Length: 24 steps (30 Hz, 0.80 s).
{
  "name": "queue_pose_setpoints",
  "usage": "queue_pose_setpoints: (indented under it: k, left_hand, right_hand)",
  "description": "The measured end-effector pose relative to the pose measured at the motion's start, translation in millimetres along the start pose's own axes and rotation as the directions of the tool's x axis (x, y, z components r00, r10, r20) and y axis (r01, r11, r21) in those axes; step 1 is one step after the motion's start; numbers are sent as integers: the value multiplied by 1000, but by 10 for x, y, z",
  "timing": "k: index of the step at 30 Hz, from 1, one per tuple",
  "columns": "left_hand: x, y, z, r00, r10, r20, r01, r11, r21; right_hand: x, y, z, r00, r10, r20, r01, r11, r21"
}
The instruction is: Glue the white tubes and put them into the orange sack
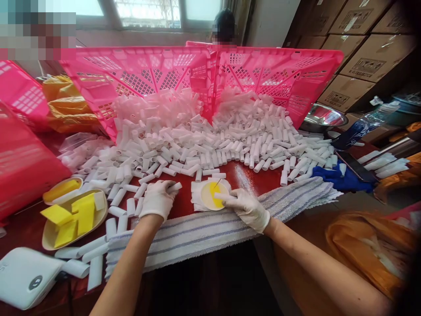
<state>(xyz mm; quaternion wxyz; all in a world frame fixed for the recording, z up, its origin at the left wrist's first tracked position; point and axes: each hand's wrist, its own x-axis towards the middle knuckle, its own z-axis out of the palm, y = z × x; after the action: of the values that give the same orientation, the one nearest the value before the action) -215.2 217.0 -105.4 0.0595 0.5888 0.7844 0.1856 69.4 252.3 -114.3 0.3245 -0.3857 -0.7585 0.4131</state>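
Observation:
My left hand [157, 198], in a white glove, is closed on a short white tube [176, 187] above the red tabletop. My right hand [249, 210], gloved too, pinches another white tube [223, 196] by one end. That tube's free end lies over a small round dish [206, 201] with something yellow in it and a thin stick across its rim. Under the dish is a folded white cloth [196, 193]. Beyond both hands spreads a large heap of white tubes [184, 140]. A striped towel [200, 239] runs along the front table edge, below my hands.
Pink crates [279, 66] stand tipped behind the heap. At left are a tray [46, 241] of yellow sponge pieces [69, 219] and a white device [26, 276]. A bottle [357, 129], a phone [357, 166] and stacked cartons [365, 61] are right. A person's head [225, 26] shows behind.

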Motion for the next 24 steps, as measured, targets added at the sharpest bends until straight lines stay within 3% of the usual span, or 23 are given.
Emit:
queue_pose_setpoints:
  k: [4,9,11,14,17,19,22,24]
  left_hand:
    - [-190,83,27,994,-71,78,94,932,-350]
    - [-328,205,98,993,-70,96,109,861,-497]
    - [-352,232,137,993,-75,93,112,856,-504]
    - [-379,247,181,993,-76,90,112,848,-518]
    - [-414,276,178,992,-88,95,125,833,-538]
    - [-444,319,156,989,-100,108,144,805,-575]
    - [-482,395,132,982,-116,147,185,713,-676]
    - [-496,423,139,978,-113,174,206,642,-739]
  right_hand:
    - [-44,48,-66,989,-142,43,142,990,13]
    - [41,156,-44,985,163,-53,-159,984,78]
    - [69,174,-11,977,195,-82,-190,979,73]
    - [55,192,24,993,-4,-115,-3,998,-61]
    - [4,208,31,962,-248,-119,225,958,-176]
    - [-21,206,35,966,-217,-138,186,960,-211]
    - [-32,188,53,995,-49,-84,28,974,-227]
    - [-33,191,70,995,-66,-70,46,966,-256]
